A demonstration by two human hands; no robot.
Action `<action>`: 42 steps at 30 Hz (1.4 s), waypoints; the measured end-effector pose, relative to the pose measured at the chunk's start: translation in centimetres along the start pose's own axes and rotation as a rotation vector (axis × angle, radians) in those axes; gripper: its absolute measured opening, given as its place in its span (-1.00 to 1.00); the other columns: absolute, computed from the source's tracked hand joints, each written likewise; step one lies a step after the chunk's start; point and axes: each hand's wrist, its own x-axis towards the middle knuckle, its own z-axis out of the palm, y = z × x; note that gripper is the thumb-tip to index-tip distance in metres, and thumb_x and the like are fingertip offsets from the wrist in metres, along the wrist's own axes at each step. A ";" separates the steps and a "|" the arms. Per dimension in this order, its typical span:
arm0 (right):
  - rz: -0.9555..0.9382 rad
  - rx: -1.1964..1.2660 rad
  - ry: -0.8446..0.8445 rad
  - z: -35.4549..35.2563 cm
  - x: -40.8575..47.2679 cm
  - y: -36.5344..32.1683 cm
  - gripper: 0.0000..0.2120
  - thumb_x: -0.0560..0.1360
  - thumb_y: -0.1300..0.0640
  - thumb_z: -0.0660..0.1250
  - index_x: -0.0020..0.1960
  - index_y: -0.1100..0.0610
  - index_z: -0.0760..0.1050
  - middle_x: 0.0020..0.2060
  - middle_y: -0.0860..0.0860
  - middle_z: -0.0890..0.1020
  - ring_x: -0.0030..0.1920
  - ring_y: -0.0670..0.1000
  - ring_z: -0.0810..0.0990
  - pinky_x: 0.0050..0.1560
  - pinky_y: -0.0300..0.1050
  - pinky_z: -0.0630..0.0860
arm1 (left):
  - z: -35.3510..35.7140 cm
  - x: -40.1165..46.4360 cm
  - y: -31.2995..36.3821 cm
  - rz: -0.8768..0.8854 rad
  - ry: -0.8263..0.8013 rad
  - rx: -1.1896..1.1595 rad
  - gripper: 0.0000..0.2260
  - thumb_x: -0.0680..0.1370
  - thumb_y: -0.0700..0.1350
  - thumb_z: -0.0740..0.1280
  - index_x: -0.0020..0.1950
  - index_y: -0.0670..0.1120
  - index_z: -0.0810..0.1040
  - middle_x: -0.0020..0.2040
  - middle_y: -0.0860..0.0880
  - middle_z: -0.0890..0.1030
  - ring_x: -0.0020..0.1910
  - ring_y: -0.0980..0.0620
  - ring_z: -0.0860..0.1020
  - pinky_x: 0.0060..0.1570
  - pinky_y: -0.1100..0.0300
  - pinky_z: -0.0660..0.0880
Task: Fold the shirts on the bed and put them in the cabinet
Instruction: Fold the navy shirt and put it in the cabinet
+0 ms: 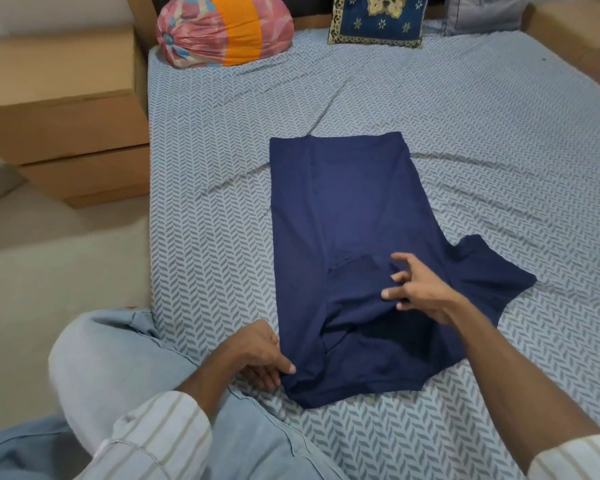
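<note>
1. Left hand [257,355] pinches the navy shirt [343,220] at its seven-o'clock corner, likely anchoring it.
2. Right hand [420,292], fingers spread and loosely curled, hovers or touches; contact unclear.
3. Shirt lies mid-bed [499,116], sleeve at four o'clock unfolded.

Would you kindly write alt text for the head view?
A navy shirt lies partly folded on a patterned bed; the left hand pinches its near corner while the right hand hovers over it, fingers spread. Pillows sit beyond.
</note>
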 end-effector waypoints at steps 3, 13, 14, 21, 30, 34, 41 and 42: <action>-0.027 0.177 0.129 -0.9 1.3 -1.3 -0.27 0.45 0.44 0.45 0.49 0.06 0.23 0.03 0.15 0.59 -0.16 -0.03 0.59 -0.36 -0.21 0.56 | 0.1 0.1 0.1 -0.009 0.003 0.016 -0.78 0.45 -0.20 0.56 -0.23 -0.24 0.55 -0.24 -0.26 0.70 -0.33 -0.10 0.69 -0.32 0.10 0.65; -0.094 -0.183 0.620 3.5 0.4 1.7 -0.31 0.40 -0.11 0.53 0.39 0.10 0.32 0.16 0.02 0.53 0.14 0.05 0.56 0.25 0.02 0.47 | 0.1 -0.1 0.5 -0.031 -0.003 0.010 -0.76 0.42 -0.16 0.59 -0.25 -0.23 0.57 -0.25 -0.24 0.71 -0.35 -0.09 0.69 -0.32 0.10 0.64; -0.114 -0.196 0.655 4.4 -0.9 1.9 -0.31 0.40 -0.15 0.51 0.38 0.10 0.31 0.14 0.02 0.54 0.15 0.08 0.55 0.23 0.01 0.43 | 0.0 -0.1 0.6 -0.033 -0.005 0.005 -0.76 0.42 -0.15 0.59 -0.25 -0.24 0.58 -0.25 -0.24 0.71 -0.34 -0.10 0.69 -0.31 0.10 0.64; 0.033 -0.252 0.434 9.5 -6.3 4.3 -0.22 0.38 -0.23 0.49 0.40 -0.01 0.15 -0.24 -0.11 0.66 0.04 0.10 0.62 0.10 0.03 0.45 | 0.2 -0.3 0.8 -0.052 -0.012 0.011 -0.72 0.41 -0.11 0.60 -0.28 -0.22 0.56 -0.24 -0.24 0.71 -0.27 -0.13 0.70 -0.26 0.08 0.66; 0.010 -0.077 0.318 9.2 -5.9 4.9 -0.43 0.43 0.16 0.45 0.33 -0.02 0.25 -0.30 -0.02 0.55 -0.24 -0.04 0.60 -0.32 -0.23 0.40 | 0.2 -0.9 0.9 -0.030 0.004 0.023 -0.76 0.41 -0.17 0.59 -0.27 -0.22 0.56 -0.26 -0.23 0.71 -0.27 -0.10 0.71 -0.29 0.11 0.65; -0.046 -0.253 0.257 8.2 -6.0 5.4 -0.48 0.42 0.11 0.46 0.27 -0.05 0.29 -0.35 -0.08 0.61 -0.22 -0.10 0.61 -0.16 -0.15 0.46 | 0.1 -0.9 0.9 -0.045 -0.001 0.076 -0.76 0.39 -0.14 0.61 -0.22 -0.24 0.61 -0.26 -0.22 0.71 -0.26 -0.13 0.71 -0.27 0.10 0.65; -0.095 -0.154 0.889 -3.3 -3.4 5.8 -0.70 0.46 0.05 0.45 0.13 0.14 0.53 -0.12 0.05 0.68 -0.05 0.07 0.61 0.07 -0.10 0.44 | -1.1 0.5 3.5 0.138 0.546 0.446 -0.56 0.36 0.30 0.46 -0.31 -0.08 0.55 -0.33 0.00 0.64 -0.22 -0.06 0.64 -0.21 0.14 0.49; -0.055 -0.100 0.973 -5.9 -2.4 6.3 -0.67 0.44 0.07 0.46 0.14 0.21 0.54 -0.03 0.15 0.67 0.03 0.15 0.61 0.12 -0.07 0.45 | -1.0 0.6 4.4 0.200 0.633 0.417 -0.62 0.42 0.25 0.44 -0.29 -0.06 0.55 -0.31 0.02 0.63 -0.17 -0.07 0.63 -0.17 0.14 0.46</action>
